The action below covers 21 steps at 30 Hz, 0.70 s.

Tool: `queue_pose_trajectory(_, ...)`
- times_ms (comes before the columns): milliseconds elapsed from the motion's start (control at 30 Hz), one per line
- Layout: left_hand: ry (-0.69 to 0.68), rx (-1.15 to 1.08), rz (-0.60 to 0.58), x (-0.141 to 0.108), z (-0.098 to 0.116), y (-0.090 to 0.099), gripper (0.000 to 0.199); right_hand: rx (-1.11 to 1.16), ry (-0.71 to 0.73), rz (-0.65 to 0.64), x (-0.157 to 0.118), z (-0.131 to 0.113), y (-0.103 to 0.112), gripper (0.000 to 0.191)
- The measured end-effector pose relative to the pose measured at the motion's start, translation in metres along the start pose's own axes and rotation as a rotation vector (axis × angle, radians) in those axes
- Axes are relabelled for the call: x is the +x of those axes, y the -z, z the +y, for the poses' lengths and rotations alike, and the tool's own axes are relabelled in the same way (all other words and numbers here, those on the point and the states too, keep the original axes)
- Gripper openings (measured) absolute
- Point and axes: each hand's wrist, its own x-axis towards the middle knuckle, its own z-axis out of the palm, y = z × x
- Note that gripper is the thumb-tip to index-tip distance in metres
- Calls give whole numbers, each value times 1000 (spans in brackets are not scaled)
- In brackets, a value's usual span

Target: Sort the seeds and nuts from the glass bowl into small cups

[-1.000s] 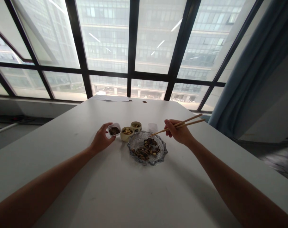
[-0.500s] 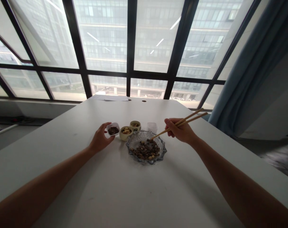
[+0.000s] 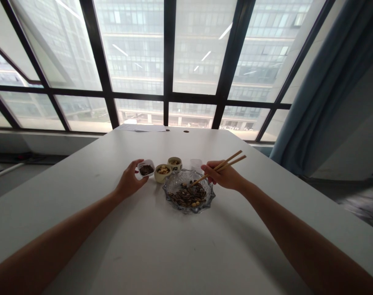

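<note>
Thumb and fingers of my left hand (image 3: 131, 180) grip a small clear plastic box (image 3: 146, 162) with dark seeds (image 3: 146, 170) inside. My right hand (image 3: 223, 175) is closed around a pair of wooden chopsticks (image 3: 224, 163), whose tips are down among the dark seeds in a glass bowl (image 3: 211, 201). A few pale nuts (image 3: 195, 204) lie with the seeds in that bowl. Between the box and the bowl stands a cream cup (image 3: 160, 177) holding pale nuts. A second cream cup (image 3: 175, 166) sits just behind it, also with some pieces inside.
Behind the glass bowl, near my right hand, stands another clear plastic box (image 3: 195, 163). White papers (image 3: 141, 128) lie at the far edge of the white table (image 3: 137, 246). Windows rise beyond it, and a blue curtain (image 3: 312, 94) hangs at the right.
My right hand has moved left with the chopsticks, and their tips have shifted left and slightly down in the bowl. My left hand keeps its hold on the plastic box.
</note>
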Motion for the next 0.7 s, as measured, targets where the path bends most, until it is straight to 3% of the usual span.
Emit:
queue_pose_trajectory(300, 11, -4, 1, 0, -1, -1, 58, 41, -8, 45, 0, -2, 4, 57)
queue_pose_trajectory(567, 10, -4, 7, 0, -3, -2, 59, 23, 3, -6, -1, -2, 3, 55)
queue_pose_trajectory(700, 11, -6, 7, 0, -3, -2, 59, 85, -28, 49, 1, -1, 3, 57)
